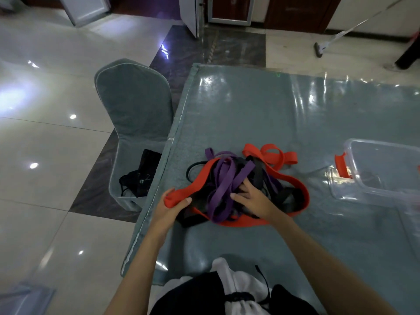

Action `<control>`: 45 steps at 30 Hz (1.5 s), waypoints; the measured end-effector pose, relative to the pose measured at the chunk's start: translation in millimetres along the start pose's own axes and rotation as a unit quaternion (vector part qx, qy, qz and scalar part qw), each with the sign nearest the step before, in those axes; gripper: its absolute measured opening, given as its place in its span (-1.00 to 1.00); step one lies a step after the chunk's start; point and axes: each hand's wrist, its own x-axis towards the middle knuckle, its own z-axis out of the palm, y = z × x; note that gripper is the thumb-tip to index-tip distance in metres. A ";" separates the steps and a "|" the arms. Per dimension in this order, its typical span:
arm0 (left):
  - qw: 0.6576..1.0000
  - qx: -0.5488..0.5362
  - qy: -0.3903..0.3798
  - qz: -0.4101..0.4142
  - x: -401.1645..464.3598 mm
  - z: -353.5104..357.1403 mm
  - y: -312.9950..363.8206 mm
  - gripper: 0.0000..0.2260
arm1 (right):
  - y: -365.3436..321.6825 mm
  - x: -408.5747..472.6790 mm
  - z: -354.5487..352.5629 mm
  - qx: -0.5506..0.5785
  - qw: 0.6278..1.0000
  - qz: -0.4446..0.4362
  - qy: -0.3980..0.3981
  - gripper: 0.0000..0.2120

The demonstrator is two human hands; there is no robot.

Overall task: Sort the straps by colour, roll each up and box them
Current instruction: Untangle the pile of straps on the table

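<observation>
The tangled pile of straps (pixel 241 185) lies near the tabletop's (pixel 250 105) left edge, toward the near side. The left hand (pixel 169 206) pinches a fold of a red strap (pixel 181 197) at the pile's left; the right hand (pixel 251 198) rests on the heap with fingers spread, pressing the purple straps (pixel 223 185) and black ones. To free the red one cleanly, I'd hold the heap down and draw slowly leftward (snags look likely). Counting is unsure: red loops seem two, purple several, black unclear. One clear box (pixel 384 169) sits open at the right edge.
</observation>
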 end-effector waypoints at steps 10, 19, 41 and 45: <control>0.986 -0.166 -0.025 -0.006 -7.3 6.0 12.8 -0.32 | 25.6 -31.7 -52.0 -0.029 0.922 -0.014 0.387 -0.90; 0.986 -0.158 0.024 -0.037 -3.1 11.6 25.9 -0.34 | 9.7 -27.3 -37.6 0.132 0.934 0.006 0.331 -0.88; 0.972 0.111 -0.161 0.134 43.3 70.7 123.3 -0.93 | 8.9 -19.1 -15.0 -0.041 0.994 -0.022 0.103 -0.82; 0.937 0.174 -0.184 0.240 38.0 119.3 123.9 -0.81 | 7.9 -9.9 -32.9 -0.128 0.940 0.017 0.317 -0.86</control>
